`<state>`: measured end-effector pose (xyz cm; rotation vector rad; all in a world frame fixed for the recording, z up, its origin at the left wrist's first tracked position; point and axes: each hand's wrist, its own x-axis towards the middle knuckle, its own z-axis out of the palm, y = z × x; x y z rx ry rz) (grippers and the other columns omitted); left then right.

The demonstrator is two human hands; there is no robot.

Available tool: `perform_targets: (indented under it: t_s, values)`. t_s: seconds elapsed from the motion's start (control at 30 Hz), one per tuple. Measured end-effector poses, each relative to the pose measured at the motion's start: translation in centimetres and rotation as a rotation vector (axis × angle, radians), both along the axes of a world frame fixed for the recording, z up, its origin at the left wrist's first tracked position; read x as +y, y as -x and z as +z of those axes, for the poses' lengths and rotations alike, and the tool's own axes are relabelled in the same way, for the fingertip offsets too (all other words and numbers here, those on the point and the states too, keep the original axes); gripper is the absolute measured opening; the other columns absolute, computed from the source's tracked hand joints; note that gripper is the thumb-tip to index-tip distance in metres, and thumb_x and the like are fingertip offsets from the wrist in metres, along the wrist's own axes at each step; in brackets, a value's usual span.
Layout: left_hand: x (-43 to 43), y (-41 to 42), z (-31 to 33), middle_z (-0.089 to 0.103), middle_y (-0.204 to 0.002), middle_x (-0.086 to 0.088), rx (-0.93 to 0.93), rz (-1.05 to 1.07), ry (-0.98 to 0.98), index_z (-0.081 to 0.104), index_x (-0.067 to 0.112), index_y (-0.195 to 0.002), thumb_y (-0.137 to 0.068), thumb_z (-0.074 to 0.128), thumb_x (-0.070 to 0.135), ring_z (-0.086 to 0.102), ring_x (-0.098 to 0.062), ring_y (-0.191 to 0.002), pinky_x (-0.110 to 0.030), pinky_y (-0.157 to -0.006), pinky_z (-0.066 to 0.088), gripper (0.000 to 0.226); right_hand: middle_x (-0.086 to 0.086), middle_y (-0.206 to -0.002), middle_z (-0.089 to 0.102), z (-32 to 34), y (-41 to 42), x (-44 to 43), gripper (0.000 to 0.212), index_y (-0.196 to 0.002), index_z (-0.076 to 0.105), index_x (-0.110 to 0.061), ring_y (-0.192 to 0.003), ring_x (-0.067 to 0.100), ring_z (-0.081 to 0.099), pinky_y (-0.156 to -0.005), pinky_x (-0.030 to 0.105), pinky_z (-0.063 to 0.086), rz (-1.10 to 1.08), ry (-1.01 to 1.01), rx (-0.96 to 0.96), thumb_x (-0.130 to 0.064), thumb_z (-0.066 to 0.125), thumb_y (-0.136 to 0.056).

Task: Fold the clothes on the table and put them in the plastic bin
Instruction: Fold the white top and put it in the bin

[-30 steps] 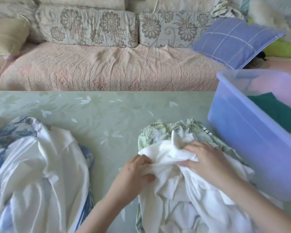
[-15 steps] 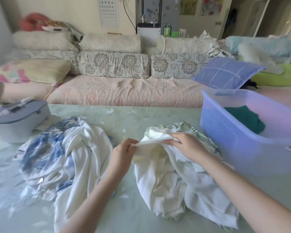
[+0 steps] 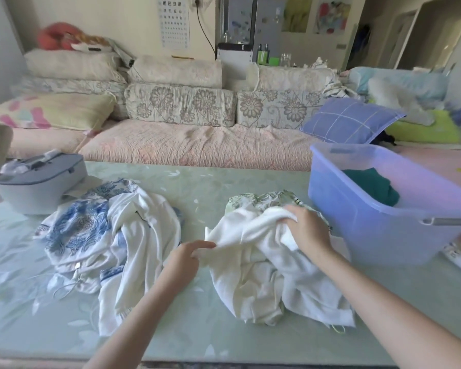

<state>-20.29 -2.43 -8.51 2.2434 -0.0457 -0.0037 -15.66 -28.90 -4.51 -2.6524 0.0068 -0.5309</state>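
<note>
Both grips, left hand point(image 3: 183, 258) and right hand point(image 3: 308, 230), clamped on one white garment point(image 3: 261, 272); two heaps.

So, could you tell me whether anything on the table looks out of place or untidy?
Nothing looks damaged or spilled. The blue-and-white pile lies crumpled and unfolded, and both hands grip the rumpled white garment. Only a green item sits in the plastic bin.

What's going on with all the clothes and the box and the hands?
white garment: crumpled, unfolded, held by both hands
left hand: pinching its edge
right hand: gripping its top
blue-and-white clothes pile: unfolded, untouched
green leafy garment: under the white one
plastic bin: open, dark green garment inside
</note>
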Motion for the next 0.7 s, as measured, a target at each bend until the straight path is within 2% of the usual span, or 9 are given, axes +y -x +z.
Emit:
perform_targets:
  t_s: [0.07, 0.17, 0.23, 0.3, 0.4, 0.47, 0.57, 0.63, 0.7]
  values:
    - [-0.3, 0.5, -0.1, 0.057, -0.115, 0.008, -0.041, -0.028, 0.039, 0.061, 0.044, -0.095, -0.083, 0.05, -0.004, 0.052, -0.007, -0.103, -0.009, -0.074, 0.034, 0.051, 0.002, -0.089, 0.07, 1.6, -0.5, 1.5, 0.025, -0.099, 0.068, -0.021, -0.085, 0.022, 0.062, -0.069, 0.031, 0.045, 0.082, -0.325, -0.093, -0.006, 0.052, -0.087]
    - [-0.5, 1.1, -0.3, 0.053, -0.113, 0.017, -0.138, -0.011, 0.141, 0.059, 0.042, -0.096, -0.088, 0.063, 0.021, 0.049, -0.002, -0.11, -0.014, -0.084, 0.031, 0.023, 0.0, -0.091, 0.065, 3.8, -0.1, 5.1, 0.031, -0.102, 0.068, -0.01, -0.078, 0.0, 0.057, -0.066, 0.014, 0.042, 0.296, -0.625, -0.13, 0.009, 0.051, -0.084]
    - [-0.5, 1.4, -0.6, 0.057, -0.115, 0.014, -0.098, 0.016, 0.316, 0.056, 0.035, -0.111, -0.091, 0.059, 0.029, 0.053, -0.004, -0.11, -0.012, -0.082, 0.037, 0.021, -0.002, -0.097, 0.062, 3.2, 1.2, 7.3, 0.036, -0.109, 0.063, -0.015, -0.073, -0.014, 0.054, -0.07, 0.009, 0.041, 0.466, -0.595, 0.016, 0.01, 0.054, -0.084]
    - [0.0, 1.2, -0.6, 0.059, -0.119, 0.01, 0.062, 0.051, 0.506, 0.055, 0.033, -0.117, -0.09, 0.056, 0.043, 0.053, -0.008, -0.114, -0.018, -0.091, 0.038, 0.028, -0.011, -0.105, 0.059, 0.8, 3.2, 8.4, 0.045, -0.128, 0.052, -0.023, -0.081, -0.017, 0.053, -0.077, 0.009, 0.044, 0.65, -0.444, 0.396, -0.003, 0.059, -0.089]
    - [1.3, 0.6, -0.6, 0.046, -0.134, 0.018, 0.273, 0.075, 0.637, 0.038, 0.044, -0.137, -0.067, 0.06, 0.075, 0.042, -0.013, -0.129, -0.038, -0.11, 0.029, 0.079, -0.021, -0.14, 0.039, -3.3, 4.8, 7.9, 0.06, -0.14, 0.042, -0.029, -0.127, -0.016, 0.031, -0.106, 0.009, 0.024, 0.817, -0.2, 0.592, -0.02, 0.068, -0.087]
    - [1.2, 0.5, -0.3, 0.046, -0.131, 0.012, 0.178, 0.063, 0.498, 0.031, 0.043, -0.141, -0.063, 0.061, 0.076, 0.043, -0.014, -0.128, -0.034, -0.107, 0.031, 0.09, -0.017, -0.146, 0.035, -3.6, 5.0, 6.6, 0.053, -0.135, 0.049, -0.028, -0.134, -0.012, 0.025, -0.11, 0.01, 0.021, 0.801, -0.348, 0.411, -0.019, 0.068, -0.086]
    - [0.4, 0.2, -1.2, 0.039, -0.125, 0.009, -0.072, 0.055, 0.048, 0.052, 0.046, -0.121, -0.049, 0.052, 0.08, 0.041, -0.009, -0.12, -0.03, -0.102, 0.036, 0.08, -0.015, -0.138, 0.046, -3.5, 3.9, 2.8, 0.041, -0.121, 0.061, -0.029, -0.131, -0.002, 0.038, -0.105, 0.013, 0.032, 0.489, -0.46, 0.096, -0.02, 0.071, -0.083]
    - [-0.1, 0.2, -1.3, 0.037, -0.121, 0.013, -0.188, 0.037, -0.101, 0.062, 0.038, -0.1, -0.058, 0.058, 0.069, 0.041, -0.006, -0.11, -0.026, -0.086, 0.04, 0.052, -0.01, -0.142, 0.043, -3.5, 3.5, 0.4, 0.057, -0.131, 0.053, -0.03, -0.135, 0.01, 0.035, -0.11, 0.03, 0.031, 0.29, -0.206, 0.132, -0.037, 0.074, -0.078]
    - [-0.1, -0.1, -0.7, 0.057, -0.104, 0.007, -0.181, 0.099, -0.071, 0.059, 0.026, -0.089, -0.08, 0.063, 0.045, 0.055, -0.016, -0.086, -0.028, -0.061, 0.043, 0.021, -0.009, -0.137, 0.046, -3.9, 3.5, -1.1, 0.074, -0.137, 0.044, -0.033, -0.13, 0.015, 0.038, -0.105, 0.034, 0.035, 0.179, -0.016, 0.361, -0.051, 0.074, -0.072]
